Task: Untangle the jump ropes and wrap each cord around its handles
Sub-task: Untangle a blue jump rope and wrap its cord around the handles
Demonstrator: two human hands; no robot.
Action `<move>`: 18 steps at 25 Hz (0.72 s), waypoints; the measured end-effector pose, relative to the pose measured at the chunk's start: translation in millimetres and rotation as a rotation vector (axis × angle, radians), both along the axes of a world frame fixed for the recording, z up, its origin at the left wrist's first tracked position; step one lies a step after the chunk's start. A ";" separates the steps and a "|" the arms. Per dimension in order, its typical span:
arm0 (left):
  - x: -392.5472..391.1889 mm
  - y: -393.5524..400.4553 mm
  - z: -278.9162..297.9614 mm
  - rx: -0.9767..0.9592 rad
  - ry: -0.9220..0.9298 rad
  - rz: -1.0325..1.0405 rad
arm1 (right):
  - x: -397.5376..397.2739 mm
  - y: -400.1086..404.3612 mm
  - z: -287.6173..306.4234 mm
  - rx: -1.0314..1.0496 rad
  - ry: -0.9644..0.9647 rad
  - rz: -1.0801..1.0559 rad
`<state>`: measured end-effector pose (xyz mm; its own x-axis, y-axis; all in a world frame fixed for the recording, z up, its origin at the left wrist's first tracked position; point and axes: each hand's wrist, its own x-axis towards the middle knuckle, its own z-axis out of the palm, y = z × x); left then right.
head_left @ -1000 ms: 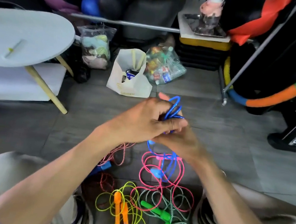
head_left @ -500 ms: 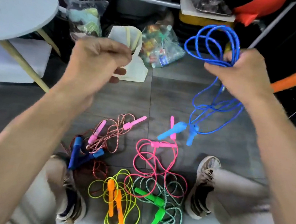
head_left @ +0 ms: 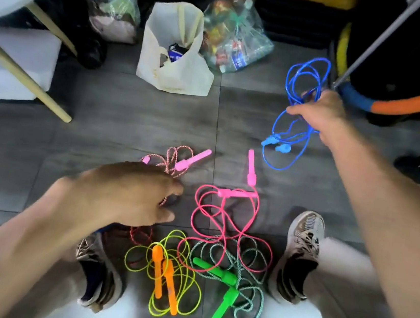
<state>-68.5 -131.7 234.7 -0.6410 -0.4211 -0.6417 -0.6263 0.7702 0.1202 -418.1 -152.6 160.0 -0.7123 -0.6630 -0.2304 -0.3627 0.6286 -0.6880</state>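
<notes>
Right hand [head_left: 319, 114] held out to the right above the floor, fingers clenched round a bunch of loops of the thin blue jump-rope cord [head_left: 307, 73]. Loops stand up above the fist; the rest hangs below it, with both light-blue plastic handles [head_left: 276, 145] dangling side by side low over the grey tiled floor [head_left: 101, 123].

Left hand [head_left: 129, 193] low over the left part of the pile, palm down, fingers loosely bent, gripping nothing visible. It covers part of the red-and-white twisted rope with pink handles [head_left: 192, 160]; the exposed handle's long axis runs up-right.

Neon-pink cord rope [head_left: 222, 219] sprawls in the middle: one pink handle points away from the person, the other lies crosswise, so they make an L.

Yellow cord with two orange handles [head_left: 163, 278] nearest the person; handles parallel, long axis near-to-far.

Pale teal twisted rope with green handles [head_left: 223, 291] right of it, under the pink loops; handles meet at an angle.

White open bag [head_left: 174, 52] stands at the far side.
</notes>
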 end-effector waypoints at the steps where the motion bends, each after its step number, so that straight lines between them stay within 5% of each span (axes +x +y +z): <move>1: -2.4 -2.0 -9.2 -0.002 0.026 0.006 | -2.5 2.2 -18.2 0.084 0.032 -0.022; 4: -11.0 -1.5 -48.3 0.049 0.140 0.034 | 21.3 43.6 -84.1 0.247 0.058 -0.131; 10: 14.6 33.7 -111.1 0.179 -0.045 -0.152 | 147.2 257.1 -276.6 0.484 -0.505 -0.440; 14: 29.1 48.1 -110.7 0.231 0.134 -0.086 | 226.7 331.4 -294.0 0.464 -0.960 -0.712; 18: 50.5 47.9 -116.9 0.252 0.072 -0.011 | 241.1 336.7 -311.1 0.569 -0.824 -0.674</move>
<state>-18.0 -83.7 117.8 -0.6923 -0.2465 -0.6782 -0.6012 0.7168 0.3532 -177.0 184.1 -151.1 -0.3779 0.1288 -0.9168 0.5723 0.8110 -0.1219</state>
